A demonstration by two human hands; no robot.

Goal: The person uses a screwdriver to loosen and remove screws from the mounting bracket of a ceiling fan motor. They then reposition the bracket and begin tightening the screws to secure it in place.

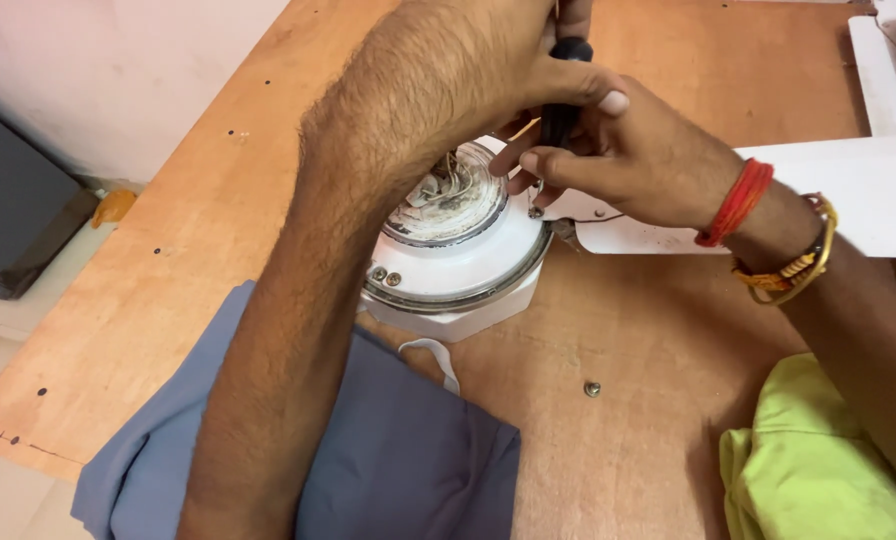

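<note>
The left hand [448,70] has its grip wrapped round the black handle of a screwdriver [560,110], which stands nearly upright with its tip down at a screw [535,211] on the rim of the white fan motor housing [458,265]. The right hand [618,160] pinches the shaft low down with narrow fingertips, steadying it.

From where I stand, the tip could slip off the screw head if the tool tilts, and jab those steadying fingers or scratch the white fan blade [848,195] bolted there. A loose screw [592,388] already lies on the wooden surface [668,330] and could roll away.

The housing sits mid-surface, round, white, its centre open showing wires, two screws at its near edge, partly on a blue-grey cloth [398,450].
</note>
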